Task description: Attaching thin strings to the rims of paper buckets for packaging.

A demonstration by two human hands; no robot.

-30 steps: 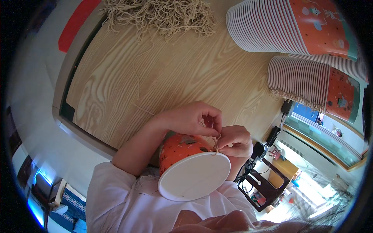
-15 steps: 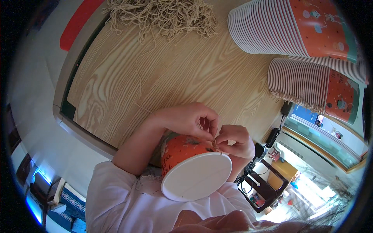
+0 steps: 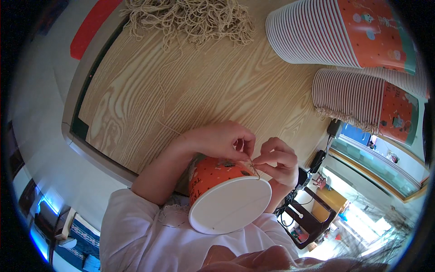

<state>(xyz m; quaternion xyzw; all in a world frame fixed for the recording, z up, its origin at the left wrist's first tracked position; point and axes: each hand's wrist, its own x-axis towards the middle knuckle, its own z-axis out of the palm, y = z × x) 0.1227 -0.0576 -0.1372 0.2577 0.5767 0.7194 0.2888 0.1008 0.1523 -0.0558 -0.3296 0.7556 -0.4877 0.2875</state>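
An orange printed paper bucket (image 3: 217,174) leans tilted against my front, its white round end (image 3: 231,206) facing up toward me. A short piece of beige string (image 3: 255,169) sits at its edge on the right side. My left hand (image 3: 229,140) reaches over the bucket and pinches the string between thumb and fingertips. Close beside it, my right hand (image 3: 279,162) pinches the same string with thumb and index finger, the other fingers curled. The fingertips of both hands nearly meet just above the rim. Whether the string is knotted there I cannot tell.
A heap of beige strings (image 3: 190,20) lies at the table's far side, with a loose strand (image 3: 161,93) trailing toward me. Nested orange buckets (image 3: 317,34) lie at far right; another stack (image 3: 349,97) has strings along its rims. Black cables and adapters (image 3: 318,159) run along the right edge.
My right hand has opened out slightly and shifted a little to the right, its fingers lifting. The string between the hands shows more. The bucket has barely moved.
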